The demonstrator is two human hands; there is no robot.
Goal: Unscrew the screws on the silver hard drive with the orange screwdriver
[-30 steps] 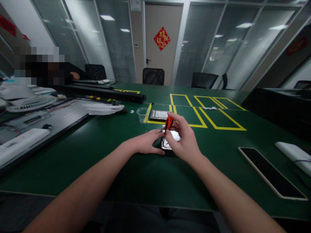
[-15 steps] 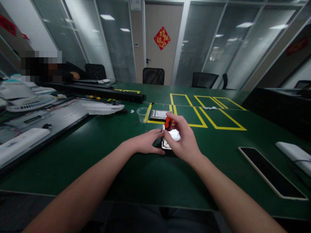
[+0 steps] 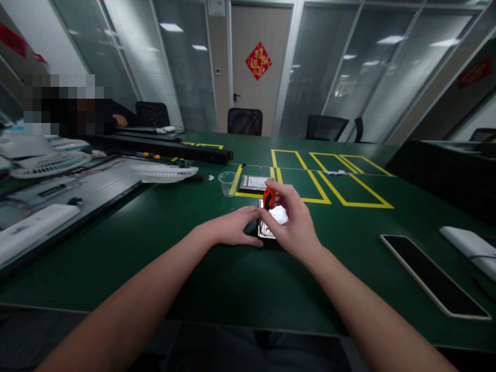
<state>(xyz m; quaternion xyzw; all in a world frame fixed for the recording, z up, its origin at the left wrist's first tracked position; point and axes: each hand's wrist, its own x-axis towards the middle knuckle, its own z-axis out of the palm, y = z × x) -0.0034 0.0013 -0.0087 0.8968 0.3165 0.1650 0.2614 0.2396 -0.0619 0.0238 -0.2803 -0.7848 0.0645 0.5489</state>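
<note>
A silver hard drive [image 3: 279, 213] lies on the green table in front of me. My left hand [image 3: 234, 227] braces its left side, with the thumb at the near corner and the fingers by the far one. Above the drive, my right hand [image 3: 295, 222] grips a short orange-and-black screwdriver [image 3: 268, 197] between thumb and fingers. The screwdriver stands roughly upright over the drive's left part. Its tip is too small to make out, and my right hand covers the drive's right side.
Just beyond is a second hard drive [image 3: 256, 183] beside a clear plastic cup [image 3: 228, 185]. White fan-like parts [image 3: 165, 173] and a long black bar [image 3: 201, 153] lie left. A phone [image 3: 434, 274] rests right. A person [image 3: 121, 121] sits at far left.
The screwdriver handle has turned slightly in my right fingers, showing its orange and black faces differently. My left hand and the drive have stayed in place.
</note>
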